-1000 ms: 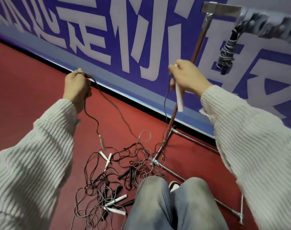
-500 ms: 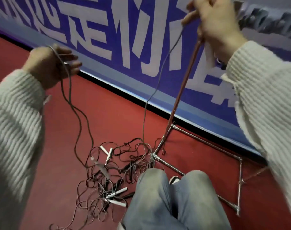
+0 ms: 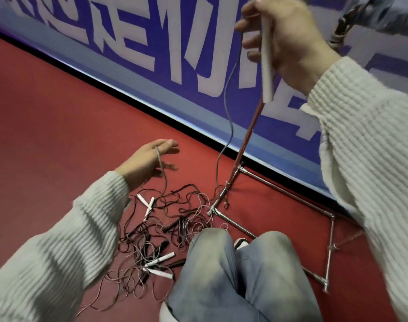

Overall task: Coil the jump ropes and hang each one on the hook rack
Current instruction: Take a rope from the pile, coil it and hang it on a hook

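Dropped low now, the left hand (image 3: 147, 160), down from shoulder height to just above the red floor (image 3: 58, 126), fingers spread and relaxed, grip wide, with a grey cord (image 3: 162, 173) draped across the palm and trailing down into the tangle. Raised at far right as half a second ago, the right hand (image 3: 289, 40), grip closed around a white handle (image 3: 267, 59) held upright, fingers and thumb curled round its upper part. From the top of that handle, the same grey cord hanging in a slack curve down past the blue banner (image 3: 151, 43) with white lettering and into the heap on the floor. Jump ropes (image 3: 175, 219) lying in a loose tangle on the floor near the middle, dark and pale cords crossing one another, several white handles (image 3: 160, 257) among them, some dark handles too. Just right of the heap, the chrome base of the hook rack (image 3: 233, 225), with its reddish-lit upright pole (image 3: 247, 135) rising toward the right hand. At top right, blurred, a coiled rope (image 3: 337, 38) hanging by the rack's top. Near edge: knees in grey jeans (image 3: 221, 275), a shoe tip between them, cream ribbed sleeves (image 3: 365, 159) on both arms
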